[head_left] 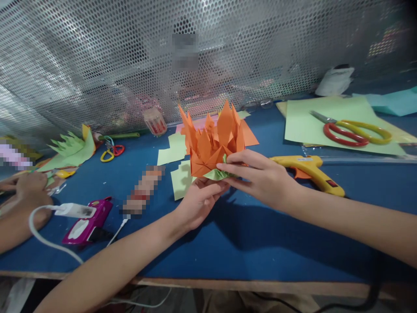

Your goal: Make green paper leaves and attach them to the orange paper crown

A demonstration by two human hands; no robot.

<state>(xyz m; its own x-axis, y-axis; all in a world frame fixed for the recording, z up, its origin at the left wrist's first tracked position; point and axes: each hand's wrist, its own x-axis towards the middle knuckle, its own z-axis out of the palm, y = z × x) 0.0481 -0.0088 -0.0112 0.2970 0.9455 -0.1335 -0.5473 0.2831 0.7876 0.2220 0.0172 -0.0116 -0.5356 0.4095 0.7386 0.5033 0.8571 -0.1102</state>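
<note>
An orange folded-paper flower (213, 145) with upright pointed petals is held above the blue table. My left hand (198, 200) grips it from below, fingers closed around the base. My right hand (260, 174) presses at the flower's right side, where a green crinkled paper piece (220, 174) shows at the base; the fingertips are partly hidden. Right of the flower lies a yellow glue gun (309, 169) with an orange trigger. Pale green paper sheets (180, 180) lie behind and left of the flower, with an orange sheet (250, 134) at the back.
Red-and-yellow-handled scissors (355, 129) rest on green sheets (302, 113) at right. At left are a purple power strip (91, 224) with a white cable, small scissors (112, 150), and another person's hands (31, 189). A perforated metal panel (130, 56) stands behind the table (260, 248).
</note>
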